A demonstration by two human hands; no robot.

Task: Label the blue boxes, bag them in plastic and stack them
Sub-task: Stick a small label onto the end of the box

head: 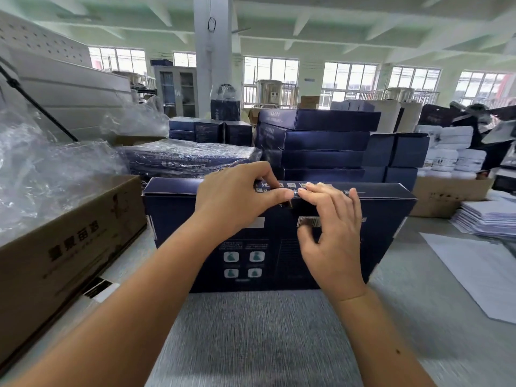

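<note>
A dark blue box [178, 219] stands on its long edge on the grey table [251, 336], its printed face toward me. My left hand [234, 199] grips the box's top edge, thumb pressing near the middle of the rim. My right hand [332, 227] lies over the same edge, fingertips on the top face beside the left thumb, thumb below a barcode label [307, 221]. A small clear sticker seems to sit between the two hands at the edge; it is hard to make out.
Stacked blue boxes [321, 143] rise behind. A plastic-wrapped blue box [190, 157] lies at back left. A brown carton [64, 247] with crumpled plastic bags [42, 169] fills the left side. White paper sheets [480, 272] lie right. A person [485, 129] stands far right.
</note>
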